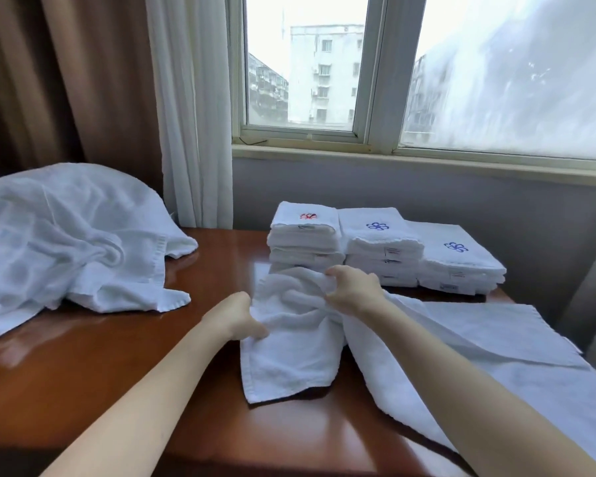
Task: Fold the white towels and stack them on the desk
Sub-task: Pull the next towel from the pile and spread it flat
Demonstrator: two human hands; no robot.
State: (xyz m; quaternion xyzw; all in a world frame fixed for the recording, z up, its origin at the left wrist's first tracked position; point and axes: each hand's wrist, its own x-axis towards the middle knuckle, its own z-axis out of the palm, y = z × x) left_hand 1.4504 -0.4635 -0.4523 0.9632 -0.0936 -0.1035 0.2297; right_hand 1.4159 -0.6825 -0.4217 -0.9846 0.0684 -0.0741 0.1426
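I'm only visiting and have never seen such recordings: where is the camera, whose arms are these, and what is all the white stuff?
No machine here: a person does the work, and this one picture comes from a camera worn on their head, looking forward and down. So the two bare arms reaching in from below are their own. The left hand and the right hand both grip a bunched white towel on the brown desk. Behind it, under the window, stand three stacks of folded towels side by side. On the left lies a loose heap of unfolded towels. More white cloth is spread flat on the right.
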